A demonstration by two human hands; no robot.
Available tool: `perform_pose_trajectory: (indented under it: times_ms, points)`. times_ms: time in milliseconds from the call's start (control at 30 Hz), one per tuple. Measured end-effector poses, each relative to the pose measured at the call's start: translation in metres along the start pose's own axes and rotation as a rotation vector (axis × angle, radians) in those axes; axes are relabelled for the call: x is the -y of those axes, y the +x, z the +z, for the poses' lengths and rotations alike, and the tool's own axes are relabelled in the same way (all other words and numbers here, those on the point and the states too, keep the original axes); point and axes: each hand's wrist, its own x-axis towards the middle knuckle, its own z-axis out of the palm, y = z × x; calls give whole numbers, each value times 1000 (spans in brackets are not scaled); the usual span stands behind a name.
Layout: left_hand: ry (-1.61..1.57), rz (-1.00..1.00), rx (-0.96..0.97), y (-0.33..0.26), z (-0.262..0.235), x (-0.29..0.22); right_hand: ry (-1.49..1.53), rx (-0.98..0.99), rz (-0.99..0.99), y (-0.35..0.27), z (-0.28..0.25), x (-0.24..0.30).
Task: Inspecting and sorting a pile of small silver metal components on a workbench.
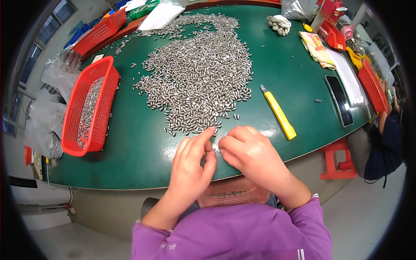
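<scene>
A wide heap of small silver metal pins [199, 73], short with tapered tips, covers the middle of the green table [138, 160]. Just in front of its near edge is my left hand [190, 162], thumb and fingers curled round one small metal pin [212, 150]. Close beside it on the right, my right hand [251, 149] has its fingers pinched together; whatever is at their tips is hidden. Below both hands, a pink perforated basket [221, 200] rests on my lap with several such pins in it.
A red basket [113, 76] partly filled with pins stands at the left. Right of the heap lie a yellow utility knife [279, 115] and a phone [339, 100]. Gloves [279, 25] lie farther back. Another person [385, 143] sits at the far right near a red stool [338, 162].
</scene>
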Motion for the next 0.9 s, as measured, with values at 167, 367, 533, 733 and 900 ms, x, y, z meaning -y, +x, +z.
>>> perform_pose_trajectory:
  times_ms: [167,367,533,733,900]
  points:
    - [-27,-13,13,0,-1,-2,26,-27,-13,-4,2,3]
    - [-78,-1,52,-1,-4,0,43,38,77,-3,-1,7]
    - [-114,-21,27,-3,-3,2,41,-16,7,-1,2,6]
    - [-116,-73,16,-5,-2,2,38,7,25,2,2,8]
    - [-65,-67,20,-7,-10,-5,28,63,63,3,0,9]
